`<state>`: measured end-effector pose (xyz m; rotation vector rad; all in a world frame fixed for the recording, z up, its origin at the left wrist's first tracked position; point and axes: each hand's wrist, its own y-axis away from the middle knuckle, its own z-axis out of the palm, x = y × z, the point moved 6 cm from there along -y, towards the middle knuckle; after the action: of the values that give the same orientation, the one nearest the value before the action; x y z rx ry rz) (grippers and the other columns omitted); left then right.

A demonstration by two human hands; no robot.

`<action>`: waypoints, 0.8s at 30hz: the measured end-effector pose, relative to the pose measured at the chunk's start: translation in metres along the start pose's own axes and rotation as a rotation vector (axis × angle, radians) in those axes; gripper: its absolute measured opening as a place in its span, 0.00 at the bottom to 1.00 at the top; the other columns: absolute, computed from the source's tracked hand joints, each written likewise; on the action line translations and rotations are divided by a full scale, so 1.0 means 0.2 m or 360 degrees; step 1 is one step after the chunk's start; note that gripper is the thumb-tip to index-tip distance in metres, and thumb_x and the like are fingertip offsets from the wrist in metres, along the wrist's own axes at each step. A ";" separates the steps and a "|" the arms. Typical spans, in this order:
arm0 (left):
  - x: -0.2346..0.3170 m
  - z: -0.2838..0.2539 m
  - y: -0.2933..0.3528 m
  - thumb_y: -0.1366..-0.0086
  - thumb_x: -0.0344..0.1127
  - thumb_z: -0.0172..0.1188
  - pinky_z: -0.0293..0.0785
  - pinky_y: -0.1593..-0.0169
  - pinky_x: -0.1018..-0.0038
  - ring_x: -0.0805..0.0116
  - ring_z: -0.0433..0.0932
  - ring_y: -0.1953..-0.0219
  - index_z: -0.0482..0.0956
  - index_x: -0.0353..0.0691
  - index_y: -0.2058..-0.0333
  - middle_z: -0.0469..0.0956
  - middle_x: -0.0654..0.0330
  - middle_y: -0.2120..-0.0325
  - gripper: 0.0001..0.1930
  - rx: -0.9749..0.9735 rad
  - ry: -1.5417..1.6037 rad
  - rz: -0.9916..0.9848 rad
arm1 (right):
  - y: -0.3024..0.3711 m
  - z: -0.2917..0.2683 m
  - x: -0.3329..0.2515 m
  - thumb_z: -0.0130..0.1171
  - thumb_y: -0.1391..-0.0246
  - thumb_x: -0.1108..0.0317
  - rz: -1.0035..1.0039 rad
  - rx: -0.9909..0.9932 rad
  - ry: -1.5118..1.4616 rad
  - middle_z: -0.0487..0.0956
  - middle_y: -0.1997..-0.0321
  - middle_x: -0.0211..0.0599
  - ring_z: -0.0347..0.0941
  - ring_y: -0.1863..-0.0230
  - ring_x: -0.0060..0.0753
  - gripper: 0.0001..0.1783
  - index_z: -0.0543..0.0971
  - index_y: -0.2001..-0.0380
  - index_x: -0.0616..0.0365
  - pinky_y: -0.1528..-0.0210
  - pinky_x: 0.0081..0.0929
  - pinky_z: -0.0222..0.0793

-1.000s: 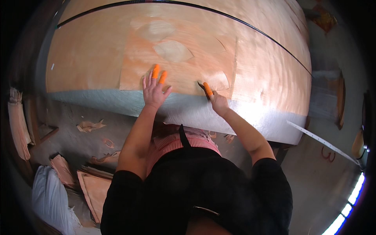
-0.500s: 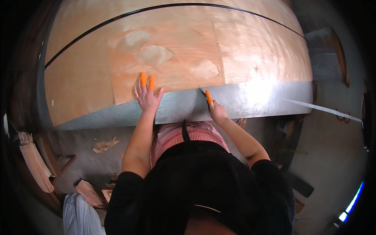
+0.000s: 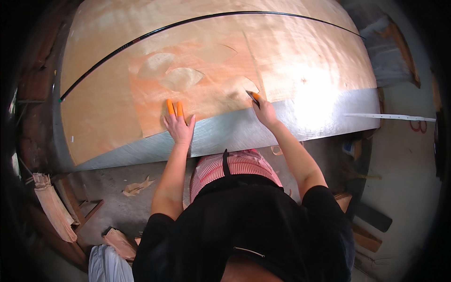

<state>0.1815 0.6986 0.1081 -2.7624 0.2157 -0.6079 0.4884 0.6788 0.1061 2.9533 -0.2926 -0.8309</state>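
Observation:
My left hand [image 3: 178, 126], with orange finger covers on two fingers, lies flat with fingers spread on a thin orange-tan wood veneer sheet [image 3: 206, 101], at its near edge. My right hand [image 3: 264, 111] closes around a dark knife [image 3: 251, 95], and one orange-covered finger presses along it. The knife tip points at the pale leaf-shaped patch [image 3: 233, 87] at the right of the sheet. Further left, another pale leaf-shaped patch [image 3: 183, 79] shows in the veneer. Whether the blade touches the surface I cannot tell.
A long black rod [image 3: 188, 24] crosses the far side of the sheets. Bare metal tabletop [image 3: 221, 131] runs along the near edge. A white perforated strip [image 3: 390, 116] juts past the right side. Bundled veneer strips [image 3: 52, 204] and a white cloth [image 3: 109, 264] lie lower left.
My right hand has moved with the knife from the near edge of the veneer, further in to the right-hand leaf-shaped patch. My left hand stays flat; the whole view has shifted slightly.

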 end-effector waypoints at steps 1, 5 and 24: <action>0.02 -0.02 -0.01 0.50 0.45 0.57 0.51 0.47 0.51 0.54 0.58 0.46 0.64 0.45 0.50 0.57 0.51 0.46 0.27 0.0032 0.0013 -0.0012 | -0.09 0.00 -0.07 0.50 0.52 0.60 -0.0059 -0.0039 0.0042 0.75 0.72 0.50 0.72 0.69 0.50 0.21 0.67 0.52 0.50 0.67 0.40 0.67; 0.10 0.13 0.02 0.49 0.37 0.55 0.59 0.53 0.57 0.56 0.65 0.56 0.68 0.40 0.57 0.65 0.54 0.56 0.20 -0.0298 -0.0015 0.0277 | -0.42 0.07 -0.30 0.49 0.50 0.58 -0.0284 -0.0104 0.0137 0.76 0.67 0.46 0.72 0.65 0.45 0.22 0.66 0.51 0.49 0.63 0.36 0.67; 0.38 0.15 0.17 0.52 0.53 0.56 0.43 0.40 0.58 0.52 0.50 0.41 0.55 0.25 0.47 0.52 0.44 0.45 0.42 -0.0686 -0.0174 -0.0117 | -1.25 -0.23 -0.97 0.53 0.56 0.56 -0.0873 0.0416 0.0377 0.76 0.76 0.42 0.73 0.74 0.44 0.13 0.73 0.68 0.50 0.73 0.37 0.69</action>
<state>0.2594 0.6588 0.0997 -3.2212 0.2457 -0.4698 0.3916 0.9627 0.2163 3.3867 0.4796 -0.4883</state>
